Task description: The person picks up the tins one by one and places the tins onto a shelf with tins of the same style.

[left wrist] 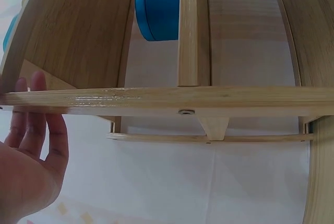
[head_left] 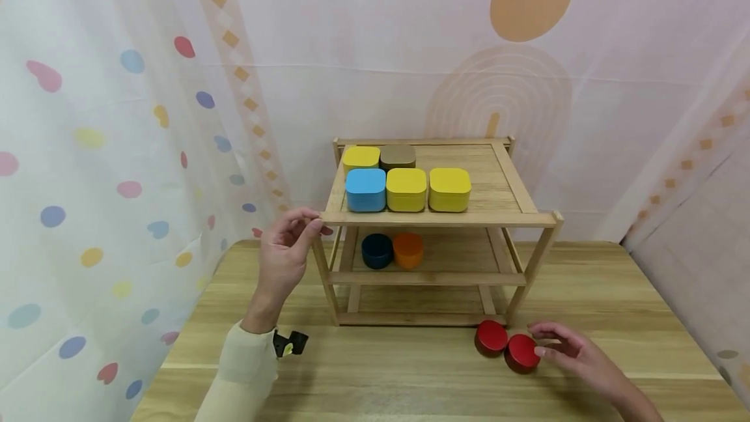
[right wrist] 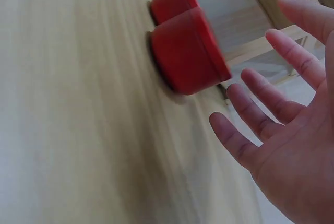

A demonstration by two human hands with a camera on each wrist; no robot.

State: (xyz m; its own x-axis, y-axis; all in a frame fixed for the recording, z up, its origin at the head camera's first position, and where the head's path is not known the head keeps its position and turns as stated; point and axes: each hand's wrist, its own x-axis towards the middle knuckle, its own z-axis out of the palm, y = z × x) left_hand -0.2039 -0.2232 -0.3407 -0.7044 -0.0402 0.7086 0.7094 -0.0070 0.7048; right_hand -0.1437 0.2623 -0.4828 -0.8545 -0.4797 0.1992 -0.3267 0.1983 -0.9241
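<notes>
My left hand [head_left: 285, 249] holds the front left corner post of a three-tier wooden rack [head_left: 439, 219], thumb in front and fingers behind. In the left wrist view, its fingertips [left wrist: 38, 80] show past the post. On the tabletop by the rack's front right leg, two round red tins [head_left: 491, 338] [head_left: 521, 353] stand side by side. My right hand [head_left: 577, 357] is just right of the nearer tin, fingers spread and slightly bent. In the right wrist view, a gap shows between the fingers and that red tin [right wrist: 188, 51].
The rack's top carries yellow tins [head_left: 449, 189], a light blue tin [head_left: 366, 190] and a brown tin [head_left: 398, 157]. A dark blue round tin [head_left: 377, 251] and an orange tin [head_left: 408, 251] sit on the middle shelf. Patterned curtains [head_left: 351, 38] hang behind the wooden table [head_left: 375, 376].
</notes>
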